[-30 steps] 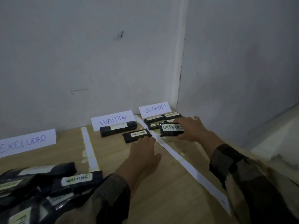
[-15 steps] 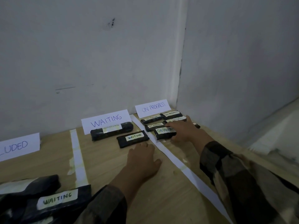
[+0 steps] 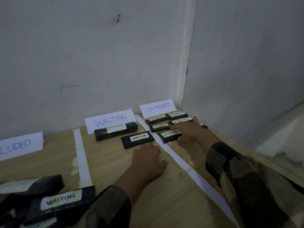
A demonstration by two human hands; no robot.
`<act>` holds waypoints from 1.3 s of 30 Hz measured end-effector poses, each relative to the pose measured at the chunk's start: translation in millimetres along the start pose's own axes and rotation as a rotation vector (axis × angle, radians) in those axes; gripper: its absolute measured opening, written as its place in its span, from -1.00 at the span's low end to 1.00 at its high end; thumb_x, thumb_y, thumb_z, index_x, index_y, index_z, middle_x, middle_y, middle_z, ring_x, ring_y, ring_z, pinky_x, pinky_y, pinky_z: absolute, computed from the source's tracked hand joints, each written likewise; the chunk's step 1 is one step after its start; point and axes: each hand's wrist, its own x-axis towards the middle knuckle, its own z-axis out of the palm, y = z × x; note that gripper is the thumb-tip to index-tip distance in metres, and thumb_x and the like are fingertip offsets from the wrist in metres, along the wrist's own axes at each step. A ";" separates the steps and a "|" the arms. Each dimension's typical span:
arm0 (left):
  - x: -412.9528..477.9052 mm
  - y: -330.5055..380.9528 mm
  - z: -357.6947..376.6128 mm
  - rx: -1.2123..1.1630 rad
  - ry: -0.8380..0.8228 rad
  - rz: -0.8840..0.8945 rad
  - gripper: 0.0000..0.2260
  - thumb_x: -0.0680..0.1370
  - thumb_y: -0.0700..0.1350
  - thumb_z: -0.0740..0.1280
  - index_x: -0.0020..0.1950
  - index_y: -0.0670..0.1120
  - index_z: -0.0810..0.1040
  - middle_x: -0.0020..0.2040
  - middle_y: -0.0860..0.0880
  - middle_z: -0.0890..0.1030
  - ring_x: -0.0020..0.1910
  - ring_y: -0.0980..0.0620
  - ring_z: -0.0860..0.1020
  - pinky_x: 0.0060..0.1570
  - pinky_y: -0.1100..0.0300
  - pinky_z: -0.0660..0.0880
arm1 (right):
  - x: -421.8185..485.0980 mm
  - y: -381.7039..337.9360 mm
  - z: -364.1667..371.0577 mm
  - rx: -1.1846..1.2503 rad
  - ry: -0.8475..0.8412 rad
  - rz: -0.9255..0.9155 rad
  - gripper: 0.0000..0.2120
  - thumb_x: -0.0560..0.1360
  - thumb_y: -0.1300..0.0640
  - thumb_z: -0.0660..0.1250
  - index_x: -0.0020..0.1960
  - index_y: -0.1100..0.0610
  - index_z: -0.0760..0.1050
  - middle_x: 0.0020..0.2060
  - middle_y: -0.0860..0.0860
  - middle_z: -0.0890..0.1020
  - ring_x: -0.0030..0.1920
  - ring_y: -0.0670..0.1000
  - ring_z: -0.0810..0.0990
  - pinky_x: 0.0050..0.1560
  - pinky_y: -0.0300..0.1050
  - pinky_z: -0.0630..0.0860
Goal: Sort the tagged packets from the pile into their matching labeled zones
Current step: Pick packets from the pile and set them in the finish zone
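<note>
The right hand (image 3: 190, 132) lies with straight fingers on the right end of an ON PROGRESS packet (image 3: 167, 137). The fingers are not curled round it; they only rest on it from above, and the thumb points toward 12 o'clock. This packet lies flat on the table (image 3: 115, 170) in the ON PROGRESS zone, just at 3 o'clock of the right strip (image 3: 179, 160). Whether its left corner touches the strip, I cannot tell. At 12 o'clock of it, four packets (image 3: 160, 127) with the same tag lie in two rows, and behind them the ON PROGRESS sign (image 3: 158, 108) stands against the wall (image 3: 98, 63).

The left hand (image 3: 148, 160) is flat on the table, palm down, with the fingers straight and close together, and it holds nothing. Its fingertips are just at 6 o'clock of a WAITING packet (image 3: 137, 139); whether they touch it is not clear. At 11 o'clock of that packet a longer packet (image 3: 115, 132) lies before the WAITING sign (image 3: 110, 120). Both packets are between the right strip and the left strip (image 3: 81, 155).

At 9 o'clock of the left strip a sign (image 3: 19, 145) shows only the letters "LUDED". The pile (image 3: 41, 201) of black packets is at 7 o'clock of the left hand, and its top packet carries a WAITING tag (image 3: 61, 199).
</note>
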 end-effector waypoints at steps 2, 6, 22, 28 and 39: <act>-2.1 -1.3 -1.4 -0.015 0.020 0.007 -0.50 0.53 0.23 0.16 0.38 0.01 0.33 0.35 -0.05 0.37 0.31 -0.05 0.35 0.26 -0.04 0.35 | -5.1 -3.7 -0.6 0.000 0.031 -0.004 -0.42 0.46 -0.06 0.31 0.44 -0.17 0.22 0.41 -0.04 0.36 0.45 0.04 0.24 0.41 0.28 -0.27; -9.4 -6.6 -9.5 -0.040 0.095 0.015 -0.49 0.52 0.20 0.19 0.42 0.02 0.30 0.37 -0.01 0.37 0.33 -0.04 0.34 0.29 0.00 0.32 | -23.5 -18.9 -6.0 0.120 0.099 -0.016 -0.46 0.46 -0.06 0.29 0.42 -0.13 0.26 0.36 -0.04 0.41 0.39 0.03 0.32 0.46 0.25 -0.14; -109.0 -78.1 -98.7 -0.095 0.046 0.008 -0.51 0.51 0.12 0.32 0.39 0.02 0.36 0.39 0.01 0.40 0.34 0.01 0.38 0.29 0.09 0.35 | -121.1 -143.2 -51.8 0.366 0.204 -0.289 -0.56 0.46 -0.04 0.35 0.32 -0.11 0.39 0.26 -0.08 0.45 0.23 -0.02 0.44 0.18 -0.04 0.43; -179.5 -126.0 -104.1 -0.119 0.006 -0.041 -0.54 0.51 0.10 0.33 0.38 0.05 0.37 0.38 0.05 0.39 0.35 0.05 0.36 0.31 0.15 0.31 | -153.4 -200.9 -49.5 0.387 0.191 -0.431 -0.58 0.46 -0.10 0.36 0.29 -0.13 0.41 0.28 -0.16 0.44 0.28 -0.11 0.42 0.25 -0.07 0.41; -286.1 -181.4 -111.1 -0.111 0.031 -0.106 -0.59 0.51 0.07 0.35 0.34 0.04 0.44 0.25 0.03 0.49 0.23 0.05 0.44 0.24 0.13 0.38 | -197.0 -295.5 -41.9 0.366 0.091 -0.664 -0.59 0.47 -0.13 0.33 0.30 -0.14 0.40 0.20 -0.12 0.47 0.17 -0.08 0.46 0.14 -0.05 0.45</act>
